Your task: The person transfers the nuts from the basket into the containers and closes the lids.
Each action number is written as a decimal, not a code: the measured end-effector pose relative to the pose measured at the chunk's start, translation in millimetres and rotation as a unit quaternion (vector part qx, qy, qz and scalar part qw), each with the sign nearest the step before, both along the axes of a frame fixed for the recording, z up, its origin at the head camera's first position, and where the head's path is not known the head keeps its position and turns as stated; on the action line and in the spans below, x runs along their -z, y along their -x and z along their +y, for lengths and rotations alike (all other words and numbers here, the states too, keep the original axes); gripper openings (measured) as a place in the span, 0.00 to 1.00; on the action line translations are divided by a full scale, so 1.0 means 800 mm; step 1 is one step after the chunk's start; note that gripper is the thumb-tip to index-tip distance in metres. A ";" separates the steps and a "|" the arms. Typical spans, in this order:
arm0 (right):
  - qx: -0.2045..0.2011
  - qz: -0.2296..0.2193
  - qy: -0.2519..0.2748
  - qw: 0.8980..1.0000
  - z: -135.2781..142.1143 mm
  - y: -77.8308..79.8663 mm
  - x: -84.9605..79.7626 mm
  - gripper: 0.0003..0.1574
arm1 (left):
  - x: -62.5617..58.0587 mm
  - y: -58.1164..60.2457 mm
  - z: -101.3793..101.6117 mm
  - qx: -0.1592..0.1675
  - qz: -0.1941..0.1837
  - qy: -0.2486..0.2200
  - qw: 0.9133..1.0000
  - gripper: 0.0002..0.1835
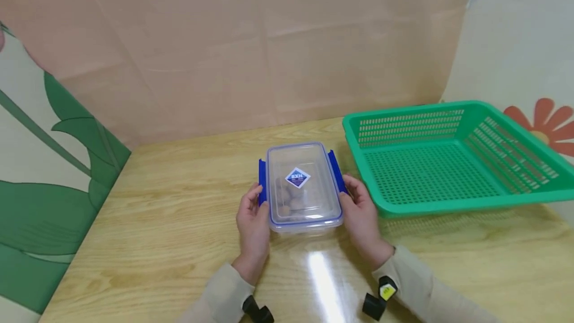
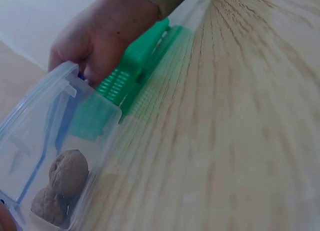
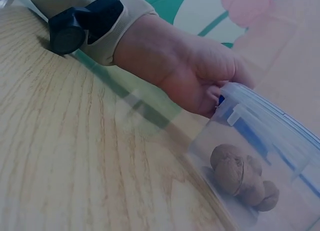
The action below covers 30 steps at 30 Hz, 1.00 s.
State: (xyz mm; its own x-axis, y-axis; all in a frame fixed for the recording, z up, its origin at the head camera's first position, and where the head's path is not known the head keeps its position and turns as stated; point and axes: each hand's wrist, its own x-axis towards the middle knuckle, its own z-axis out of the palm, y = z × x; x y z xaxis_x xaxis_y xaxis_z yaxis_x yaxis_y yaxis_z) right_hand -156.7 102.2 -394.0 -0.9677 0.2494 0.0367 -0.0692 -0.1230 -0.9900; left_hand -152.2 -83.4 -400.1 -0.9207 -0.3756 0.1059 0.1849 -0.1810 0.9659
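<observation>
A clear plastic food container (image 1: pixel 316 178) with a blue-edged lid and a diamond label stands on the table in the head view. My left hand (image 1: pixel 252 226) grips its left side at a blue side latch (image 1: pixel 262 176), thumb at the lid's edge. On the other side my right hand (image 1: pixel 364 221) holds it by the right blue latch (image 1: pixel 336 168), fingers curled at the flap. Both latches stick outward from the lid. Through the clear wall several walnuts (image 3: pixel 232 176) show at the bottom; the left wrist view also shows walnuts (image 2: pixel 69 172) there.
A green perforated plastic basket (image 1: pixel 385 209) stands just right of the container, close to my right hand. The wooden table (image 1: pixel 157 223) meets a pinkish wall covering (image 1: pixel 202 64) at the back.
</observation>
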 end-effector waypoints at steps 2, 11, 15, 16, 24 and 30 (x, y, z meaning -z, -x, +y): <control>0.002 0.010 -0.009 1.000 0.000 0.000 0.000 0.25 | -0.002 -0.001 0.001 0.006 0.006 0.005 1.000 0.20; -0.031 0.008 -0.003 0.999 -0.002 0.011 0.005 0.28 | -0.006 0.003 0.000 0.044 -0.050 0.002 0.998 0.25; -0.046 -0.007 0.026 0.999 -0.004 0.015 0.007 0.31 | -0.004 0.005 0.000 0.039 -0.061 -0.005 0.997 0.24; -0.047 -0.010 0.033 0.998 -0.004 0.015 0.008 0.31 | -0.003 0.005 0.001 0.036 -0.060 -0.010 0.998 0.23; -0.031 -0.009 0.042 0.999 -0.009 0.016 0.008 0.30 | 0.005 0.011 0.012 0.002 -0.037 -0.070 0.997 0.23; -0.019 -0.009 0.023 1.000 -0.010 0.019 0.009 0.29 | 0.004 0.012 0.015 0.012 -0.027 -0.095 0.995 0.23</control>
